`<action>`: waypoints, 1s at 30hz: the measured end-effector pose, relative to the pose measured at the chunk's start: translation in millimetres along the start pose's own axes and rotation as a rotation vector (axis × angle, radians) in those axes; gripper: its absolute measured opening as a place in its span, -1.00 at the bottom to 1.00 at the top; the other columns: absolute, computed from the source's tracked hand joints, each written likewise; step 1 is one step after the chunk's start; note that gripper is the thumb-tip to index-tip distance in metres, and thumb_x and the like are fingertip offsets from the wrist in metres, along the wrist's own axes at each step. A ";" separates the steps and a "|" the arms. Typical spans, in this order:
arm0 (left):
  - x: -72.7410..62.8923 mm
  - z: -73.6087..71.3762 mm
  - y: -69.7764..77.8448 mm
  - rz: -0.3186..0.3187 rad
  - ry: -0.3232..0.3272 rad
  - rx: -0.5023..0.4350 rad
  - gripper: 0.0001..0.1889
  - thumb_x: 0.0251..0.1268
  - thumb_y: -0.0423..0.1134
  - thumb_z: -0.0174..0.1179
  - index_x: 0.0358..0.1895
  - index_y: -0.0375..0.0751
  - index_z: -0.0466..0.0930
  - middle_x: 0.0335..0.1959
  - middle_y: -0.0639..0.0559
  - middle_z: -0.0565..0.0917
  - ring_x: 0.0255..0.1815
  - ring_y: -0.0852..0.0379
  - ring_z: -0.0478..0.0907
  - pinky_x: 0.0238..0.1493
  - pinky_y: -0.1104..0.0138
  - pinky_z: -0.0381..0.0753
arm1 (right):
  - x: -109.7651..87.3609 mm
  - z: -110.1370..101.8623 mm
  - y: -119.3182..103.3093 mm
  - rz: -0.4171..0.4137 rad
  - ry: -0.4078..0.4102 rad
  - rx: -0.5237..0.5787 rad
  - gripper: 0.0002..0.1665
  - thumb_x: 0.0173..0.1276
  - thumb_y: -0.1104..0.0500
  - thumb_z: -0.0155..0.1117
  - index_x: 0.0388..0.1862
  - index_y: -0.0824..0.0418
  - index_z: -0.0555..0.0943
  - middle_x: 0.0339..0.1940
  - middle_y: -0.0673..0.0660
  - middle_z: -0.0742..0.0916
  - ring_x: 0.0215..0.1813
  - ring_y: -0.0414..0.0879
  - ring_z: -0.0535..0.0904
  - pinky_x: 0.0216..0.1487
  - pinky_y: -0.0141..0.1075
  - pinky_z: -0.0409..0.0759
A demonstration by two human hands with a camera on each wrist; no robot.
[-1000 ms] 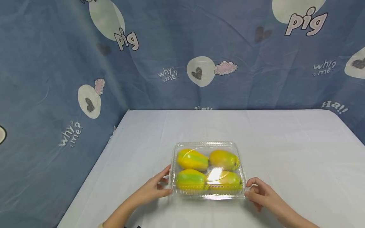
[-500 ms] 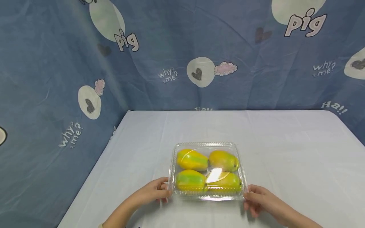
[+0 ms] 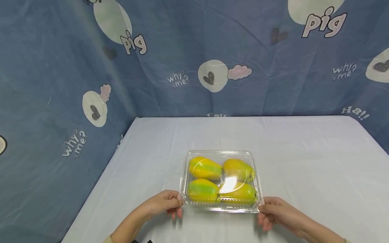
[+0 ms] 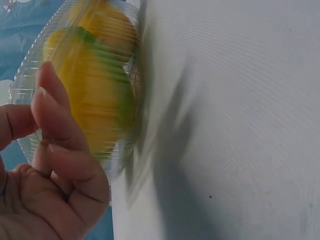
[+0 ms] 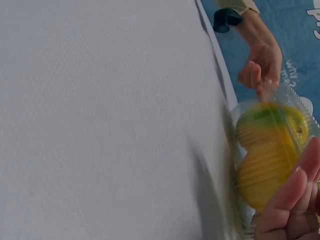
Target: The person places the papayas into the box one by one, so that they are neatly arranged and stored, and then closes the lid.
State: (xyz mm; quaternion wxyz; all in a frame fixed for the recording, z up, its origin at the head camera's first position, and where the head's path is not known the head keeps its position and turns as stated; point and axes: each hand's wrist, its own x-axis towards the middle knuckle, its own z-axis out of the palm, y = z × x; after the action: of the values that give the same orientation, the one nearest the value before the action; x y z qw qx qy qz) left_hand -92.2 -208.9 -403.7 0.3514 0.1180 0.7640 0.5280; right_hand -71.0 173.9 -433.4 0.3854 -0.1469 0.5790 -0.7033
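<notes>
A clear plastic clamshell container (image 3: 220, 153) lies closed near the middle of the white table. Inside it are several yellow-green fruits that look like mangoes (image 3: 204, 190). My left hand (image 3: 159, 204) pinches the rim at the near left corner between thumb and index finger; its other fingers curl below. At the near right corner my right hand (image 3: 278, 212) pinches the rim the same way. In the left wrist view the ribbed side wall (image 4: 122, 150) stands just beyond the fingers. The right wrist view shows both hands at opposite ends of the container.
A white cloth (image 3: 310, 158) covers the table. Blue printed fabric (image 3: 170, 44) hangs behind it and along the left side. A dark band (image 5: 227, 20) sits on the left wrist, below a pale sleeve.
Both hands have slid down toward the near corners and now pinch the rim, where earlier their fingers were spread beside it. The container has hardly moved.
</notes>
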 end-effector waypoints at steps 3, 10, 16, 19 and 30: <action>0.4 1.3 0.7 0.002 0.011 -0.001 -0.86 0.24 -0.30 -0.04 -0.41 -0.28 0.44 -0.61 0.10 0.62 -0.64 0.25 0.44 -0.52 0.46 0.30 | -0.5 0.4 -0.1 -0.007 -0.009 0.016 -0.79 0.42 0.22 -0.12 -0.25 0.32 0.45 -0.44 -0.02 0.67 -0.44 -0.24 0.62 -0.36 -0.39 0.58; -0.6 2.5 1.4 -0.005 0.022 0.006 -0.88 0.21 -0.31 -0.03 -0.45 -0.24 0.42 -0.64 0.11 0.61 -0.64 0.26 0.44 -0.50 0.46 0.31 | -1.3 1.3 0.8 -0.007 -0.020 0.021 -0.80 0.43 0.22 -0.13 -0.26 0.30 0.45 -0.44 -0.04 0.67 -0.42 -0.24 0.63 -0.35 -0.40 0.59; 0.2 0.0 -1.1 -0.014 0.004 0.000 -0.83 0.27 -0.27 -0.05 -0.38 -0.32 0.44 -0.63 0.10 0.60 -0.62 0.22 0.43 -0.50 0.44 0.29 | -0.9 1.9 1.7 0.024 -0.004 0.018 -0.78 0.44 0.19 -0.13 -0.24 0.31 0.44 -0.42 -0.01 0.68 -0.43 -0.25 0.62 -0.35 -0.39 0.59; 0.8 -1.3 -2.4 -0.012 0.008 0.007 -0.79 0.28 -0.25 -0.06 -0.37 -0.34 0.45 -0.62 0.10 0.60 -0.59 0.20 0.45 -0.49 0.43 0.28 | -1.0 2.5 1.7 0.037 0.009 0.001 -0.74 0.44 0.16 -0.13 -0.23 0.32 0.45 -0.42 0.00 0.68 -0.43 -0.24 0.62 -0.36 -0.38 0.59; -7.5 -21.6 10.2 0.006 0.193 0.203 -0.65 0.31 -0.11 0.04 -0.04 -0.35 0.44 -0.38 -0.06 0.66 -0.39 0.05 0.55 -0.33 0.29 0.46 | -19.7 -13.4 -21.0 0.053 0.273 -0.573 -0.53 0.47 0.05 -0.12 0.12 0.40 0.40 -0.18 0.20 0.66 -0.27 -0.07 0.58 -0.34 -0.29 0.54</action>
State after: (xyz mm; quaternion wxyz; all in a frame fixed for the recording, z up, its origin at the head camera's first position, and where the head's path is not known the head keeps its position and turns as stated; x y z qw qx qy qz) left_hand -103.0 -224.4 -387.4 0.2608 0.1039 0.8433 0.4583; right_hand -74.5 198.0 -413.1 0.2654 -0.1385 0.8035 -0.5146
